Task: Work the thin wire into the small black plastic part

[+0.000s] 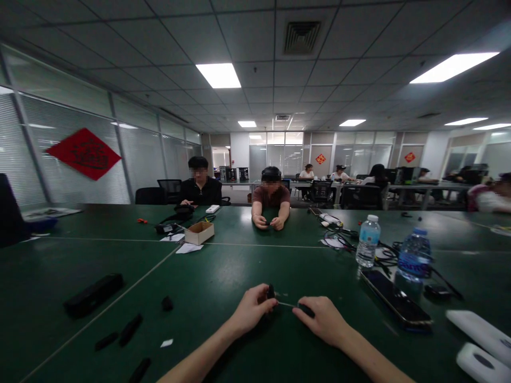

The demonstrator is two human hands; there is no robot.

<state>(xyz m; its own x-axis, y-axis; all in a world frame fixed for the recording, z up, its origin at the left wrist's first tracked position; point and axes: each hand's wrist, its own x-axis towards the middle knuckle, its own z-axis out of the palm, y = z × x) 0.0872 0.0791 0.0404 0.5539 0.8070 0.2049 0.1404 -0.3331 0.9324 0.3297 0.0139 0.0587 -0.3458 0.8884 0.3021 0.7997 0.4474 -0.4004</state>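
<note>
My left hand [252, 308] is closed around a small black part [271, 291], whose top sticks out above the fingers. My right hand [322, 318] grips the dark handle of a screwdriver [286, 304]. Its thin metal shaft runs left from my right hand to the black part, where its tip is hidden or too small to make out. Both hands are just above the green table [223, 340], near its front edge. To the left lie several loose black pieces, among them a small block [167, 304] and a longer one [131, 329].
A long black case [94, 295] lies at left, with a small white scrap [166, 343] nearer. An open cardboard box [199, 233] stands farther back. At right are two water bottles [367, 242], a phone [395, 299], cables and white devices [485, 332]. A person [271, 199] sits opposite.
</note>
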